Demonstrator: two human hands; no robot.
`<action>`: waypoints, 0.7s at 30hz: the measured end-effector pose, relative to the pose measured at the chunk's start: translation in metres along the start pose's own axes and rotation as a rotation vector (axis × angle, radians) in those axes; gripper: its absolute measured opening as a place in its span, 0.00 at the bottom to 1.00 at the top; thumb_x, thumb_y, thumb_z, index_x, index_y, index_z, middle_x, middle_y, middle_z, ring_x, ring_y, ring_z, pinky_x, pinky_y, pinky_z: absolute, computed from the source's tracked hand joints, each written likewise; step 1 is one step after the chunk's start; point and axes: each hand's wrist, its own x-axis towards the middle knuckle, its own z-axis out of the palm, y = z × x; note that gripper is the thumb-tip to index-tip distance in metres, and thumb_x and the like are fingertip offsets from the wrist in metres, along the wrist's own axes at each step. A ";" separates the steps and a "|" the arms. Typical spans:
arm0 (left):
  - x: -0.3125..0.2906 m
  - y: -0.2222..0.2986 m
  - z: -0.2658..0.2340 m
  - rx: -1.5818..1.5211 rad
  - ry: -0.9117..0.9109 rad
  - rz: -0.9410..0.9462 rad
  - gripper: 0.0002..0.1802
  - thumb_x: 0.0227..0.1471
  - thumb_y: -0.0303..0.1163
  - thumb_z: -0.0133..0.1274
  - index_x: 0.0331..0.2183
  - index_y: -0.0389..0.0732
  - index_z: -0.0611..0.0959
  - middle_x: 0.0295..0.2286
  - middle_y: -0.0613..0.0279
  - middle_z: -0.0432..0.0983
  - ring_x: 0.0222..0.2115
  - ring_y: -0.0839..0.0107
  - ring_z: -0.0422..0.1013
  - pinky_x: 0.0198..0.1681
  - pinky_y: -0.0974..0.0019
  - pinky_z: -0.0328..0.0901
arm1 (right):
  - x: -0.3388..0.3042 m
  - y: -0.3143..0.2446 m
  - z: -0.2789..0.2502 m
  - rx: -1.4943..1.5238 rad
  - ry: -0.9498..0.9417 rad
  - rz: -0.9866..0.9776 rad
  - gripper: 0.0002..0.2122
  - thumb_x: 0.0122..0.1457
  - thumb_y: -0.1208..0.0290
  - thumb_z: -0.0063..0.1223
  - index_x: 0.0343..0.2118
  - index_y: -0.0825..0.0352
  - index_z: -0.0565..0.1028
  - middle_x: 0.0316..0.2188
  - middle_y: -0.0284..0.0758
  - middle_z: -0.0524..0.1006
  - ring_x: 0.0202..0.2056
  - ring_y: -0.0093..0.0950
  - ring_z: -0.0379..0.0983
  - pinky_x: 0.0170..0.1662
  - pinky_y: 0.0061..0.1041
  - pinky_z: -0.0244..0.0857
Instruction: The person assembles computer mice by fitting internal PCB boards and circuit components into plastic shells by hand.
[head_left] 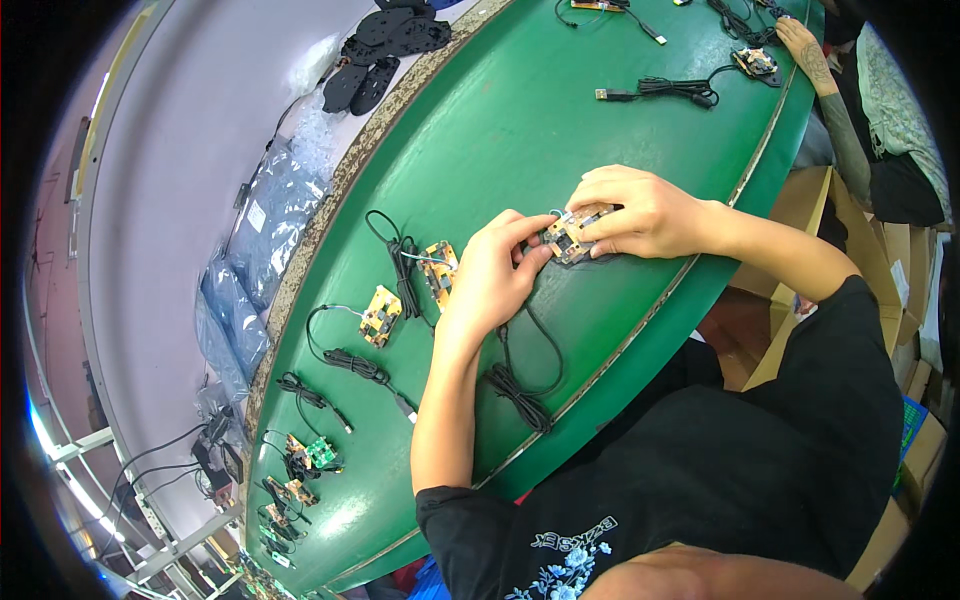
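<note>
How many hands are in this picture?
3. The wearer's left hand and right hand are at the circuit board near the middle; another person's hand is at the top right. More could be hidden.

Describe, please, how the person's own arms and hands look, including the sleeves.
The left hand and the right hand wear no gloves, and no watch or bracelet shows. The forearms are uncovered. The black sleeves are short, ending near the elbows, and belong to a black shirt with a blue floral print and pale lettering.
</note>
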 end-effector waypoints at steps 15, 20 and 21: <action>-0.005 0.027 0.022 0.215 0.170 0.076 0.24 0.46 0.38 0.67 0.43 0.33 0.83 0.36 0.55 0.74 0.38 0.55 0.72 0.41 0.56 0.68 | -0.008 -0.033 0.009 -0.405 -0.053 0.206 0.13 0.60 0.68 0.57 0.46 0.64 0.79 0.53 0.40 0.77 0.58 0.37 0.70 0.63 0.47 0.58; 0.002 0.046 0.018 0.416 0.087 0.035 0.23 0.46 0.38 0.68 0.43 0.35 0.85 0.38 0.54 0.75 0.42 0.56 0.72 0.47 0.57 0.68 | -0.017 -0.021 -0.021 -0.155 -0.100 0.380 0.15 0.63 0.66 0.53 0.51 0.63 0.77 0.58 0.38 0.73 0.62 0.37 0.65 0.66 0.48 0.51; 0.002 0.047 0.018 0.415 0.083 0.036 0.23 0.46 0.38 0.68 0.43 0.35 0.85 0.38 0.54 0.75 0.42 0.56 0.72 0.47 0.57 0.68 | -0.019 -0.021 -0.021 -0.246 -0.105 0.355 0.15 0.63 0.66 0.53 0.52 0.63 0.77 0.58 0.38 0.73 0.62 0.37 0.65 0.66 0.47 0.52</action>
